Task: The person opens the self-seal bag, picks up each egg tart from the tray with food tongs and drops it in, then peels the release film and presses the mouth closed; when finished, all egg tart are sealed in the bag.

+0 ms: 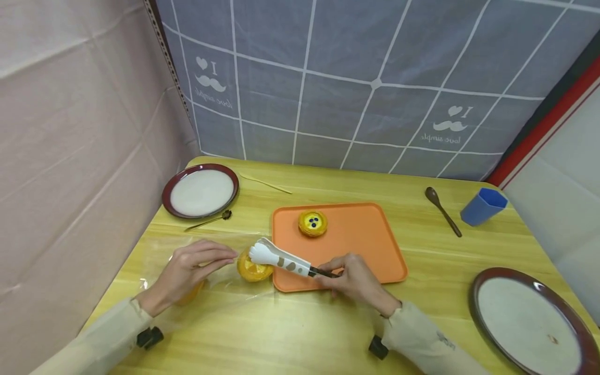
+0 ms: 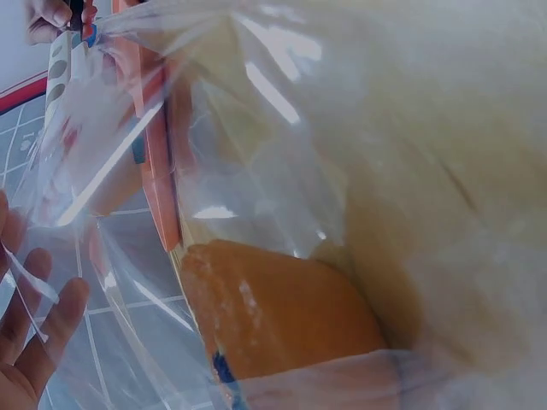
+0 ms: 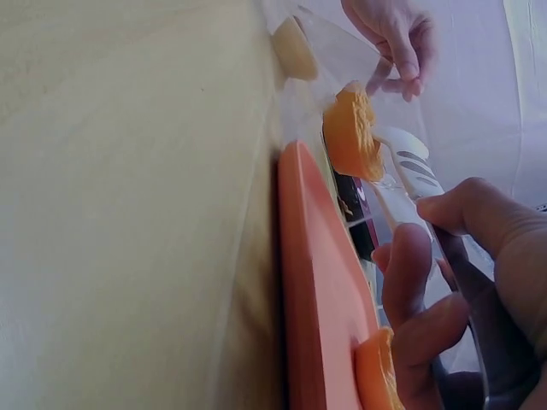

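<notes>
My right hand (image 1: 351, 278) holds white-tipped food tongs (image 1: 292, 264) by their dark handle. Between the tips is an egg tart (image 1: 250, 269), held near the tray's left edge, at the mouth of a clear plastic bag (image 2: 256, 111). My left hand (image 1: 199, 265) pinches the bag's edge with its fingertips, close to that tart. Inside the bag, below my left hand, lies another tart (image 2: 282, 307), mostly hidden from the head view. A third tart (image 1: 312, 223) with dark berry dots sits on the orange tray (image 1: 358, 234).
A red-rimmed plate (image 1: 201, 192) stands at the back left, beside a gold dessert fork (image 1: 208, 223) and a thin yellow utensil (image 1: 265, 183). Rightward are a dark wooden spoon (image 1: 442, 211), a blue cup (image 1: 484, 207) and a brown-rimmed plate (image 1: 525, 323).
</notes>
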Tool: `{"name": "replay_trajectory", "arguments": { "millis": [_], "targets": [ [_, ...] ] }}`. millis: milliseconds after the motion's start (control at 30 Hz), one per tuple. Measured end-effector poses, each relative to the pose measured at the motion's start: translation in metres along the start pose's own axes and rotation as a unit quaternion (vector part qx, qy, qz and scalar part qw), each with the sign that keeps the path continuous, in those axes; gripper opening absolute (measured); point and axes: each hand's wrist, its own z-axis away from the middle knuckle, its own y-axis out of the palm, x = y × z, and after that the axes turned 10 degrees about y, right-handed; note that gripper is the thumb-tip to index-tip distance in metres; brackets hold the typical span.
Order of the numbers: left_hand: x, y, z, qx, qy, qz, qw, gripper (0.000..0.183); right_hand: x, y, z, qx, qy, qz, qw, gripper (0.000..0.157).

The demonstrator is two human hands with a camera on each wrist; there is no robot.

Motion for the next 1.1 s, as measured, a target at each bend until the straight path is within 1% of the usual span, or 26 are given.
{"name": "replay_trajectory", "arguments": {
  "millis": [167, 300, 500, 633, 733, 833, 967, 1100],
  "targets": [
    [-0.001, 0.001, -0.001, -0.003, 0.002, -0.001, 1.0000, 0.041, 0.004, 0.009, -0.003, 0.008, -0.018, 0.019, 1.000, 0.029],
    [-0.002, 0.002, -0.002, -0.003, 0.001, 0.006, 1.0000, 0.041, 0.012, 0.016, -0.009, 0.024, -0.029, 0.022, 0.999, 0.031],
    [-0.003, 0.001, -0.002, 0.000, 0.005, -0.002, 1.0000, 0.040, 0.026, 0.032, -0.022, 0.051, -0.047, -0.002, 0.998, 0.027],
    [-0.002, -0.001, -0.002, -0.005, 0.009, -0.005, 0.9999, 0.041, 0.035, 0.041, -0.029, 0.064, -0.049, -0.020, 0.997, 0.021],
    [-0.002, -0.001, -0.002, -0.002, 0.023, 0.008, 0.9997, 0.040, 0.040, 0.047, -0.034, 0.062, -0.054, -0.010, 0.997, 0.018],
    [-0.002, -0.001, -0.002, 0.006, 0.036, 0.022, 0.9991, 0.039, 0.045, 0.053, -0.039, 0.051, -0.071, 0.012, 0.996, 0.017],
    [-0.004, -0.002, -0.002, 0.007, 0.033, 0.024, 0.9991, 0.043, 0.048, 0.059, -0.043, 0.038, -0.084, 0.029, 0.995, 0.017],
    [-0.004, -0.002, 0.000, 0.003, 0.031, 0.028, 0.9991, 0.043, 0.049, 0.063, -0.045, 0.028, -0.078, 0.037, 0.996, 0.019]
  ]
}}
